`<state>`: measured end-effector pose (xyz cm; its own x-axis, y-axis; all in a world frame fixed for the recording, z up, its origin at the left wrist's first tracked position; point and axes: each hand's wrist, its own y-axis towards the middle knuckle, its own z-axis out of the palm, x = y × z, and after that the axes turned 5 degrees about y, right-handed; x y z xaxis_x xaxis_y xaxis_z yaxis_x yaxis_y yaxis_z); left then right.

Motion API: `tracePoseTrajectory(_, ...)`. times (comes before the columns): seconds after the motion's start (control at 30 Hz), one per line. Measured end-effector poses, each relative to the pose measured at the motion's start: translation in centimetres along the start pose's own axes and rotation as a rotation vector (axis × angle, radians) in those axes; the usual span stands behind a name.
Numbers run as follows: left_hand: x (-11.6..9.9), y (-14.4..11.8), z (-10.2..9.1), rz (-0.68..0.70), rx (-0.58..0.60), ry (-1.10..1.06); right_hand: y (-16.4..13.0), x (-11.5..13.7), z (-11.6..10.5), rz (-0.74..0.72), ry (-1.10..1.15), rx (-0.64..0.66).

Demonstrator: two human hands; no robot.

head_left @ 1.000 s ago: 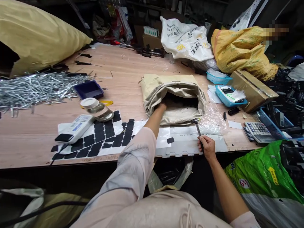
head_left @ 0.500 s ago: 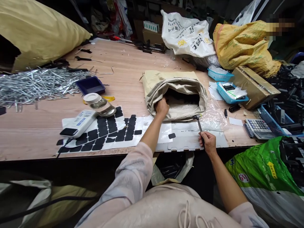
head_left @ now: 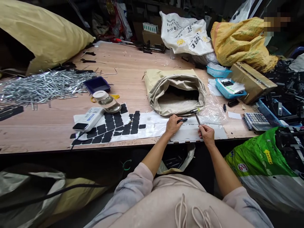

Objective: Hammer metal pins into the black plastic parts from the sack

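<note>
My left hand [head_left: 173, 124] is closed on a small black plastic part [head_left: 182, 120], just in front of the sack's mouth. The part's exact kind is too small to make out. In my right hand [head_left: 207, 134] is a small hammer [head_left: 197, 116], held by its handle with the head up and away from me. Behind both hands a beige woven sack [head_left: 156, 99] lies on its side, its rolled mouth facing me and its inside dark. Under my hands lies a flat whitish sheet [head_left: 213, 131] at the table's front edge.
Left on the table [head_left: 47, 126] are a heap of metal rods [head_left: 47, 85], a blue tray [head_left: 97, 85], a jar [head_left: 108, 103], a white device [head_left: 89, 118] and black stickers [head_left: 112, 123]. A calculator [head_left: 258, 122], blue baskets [head_left: 230, 88] and a green bag [head_left: 256, 152] stand right.
My left hand has come out of the sack's mouth toward me and now shows a small black part in its fingers. My right hand still holds the hammer in nearly the same place.
</note>
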<state>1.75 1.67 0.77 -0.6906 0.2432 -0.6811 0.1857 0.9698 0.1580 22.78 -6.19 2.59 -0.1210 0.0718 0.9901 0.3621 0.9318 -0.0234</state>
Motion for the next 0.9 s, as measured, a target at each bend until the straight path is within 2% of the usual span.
tracePoseTrajectory(0.1, 0.0, 0.1, 0.0, -0.015, 0.014, 0.027, -0.1, 0.0, -0.1, -0.038, -0.128, -0.01)
tracePoseTrajectory(0.3, -0.3, 0.0, 0.0, -0.035, 0.037, 0.048, -0.3, 0.1, -0.8, -0.309, -0.425, -0.033)
tracePoseTrajectory(0.43, -0.4, 0.1, 0.0, -0.045, 0.049, 0.052, -0.4, -0.1, -0.8, -0.41, -0.587, -0.024)
tracePoseTrajectory(0.77, -0.1, -0.1, 0.2, -0.035, 0.04, 0.053, -0.8, -0.1, 0.7, -0.458, -0.558, 0.024)
tracePoseTrajectory(0.83, -0.1, -0.1, 0.3, -0.034, 0.037, 0.05, -0.6, -0.2, 0.7, -0.389, -0.499, 0.025)
tracePoseTrajectory(0.9, -0.1, 0.0, 0.3, -0.033, 0.038, 0.042, -0.2, -0.4, 0.5, -0.246, -0.344, 0.021)
